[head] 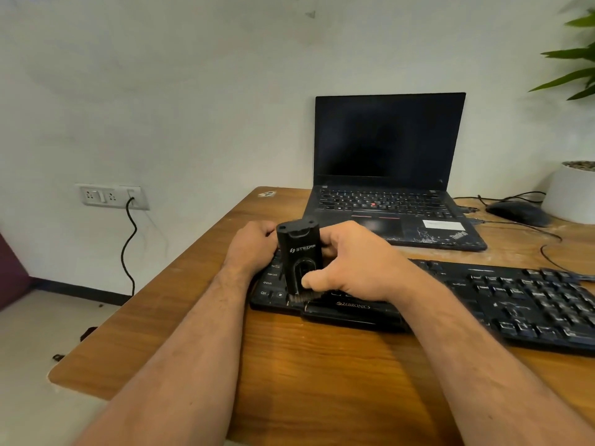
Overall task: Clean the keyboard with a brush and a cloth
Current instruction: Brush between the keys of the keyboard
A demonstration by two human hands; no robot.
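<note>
A black keyboard (483, 300) lies across the wooden desk (322, 365). My right hand (357, 262) grips a black block-shaped brush (299, 255), held upright with its dark bristles down on the keys at the keyboard's lower left, near the Ctrl key. My left hand (252, 246) rests on the keyboard's far left corner with its fingers curled over the edge, just beside the brush. No cloth is in view.
An open black laptop (386, 188) with a dark screen stands behind the keyboard. A black mouse (515, 212) with cables and a white plant pot (573, 191) sit at the back right. The desk's left edge drops to the floor, near a wall socket (111, 196).
</note>
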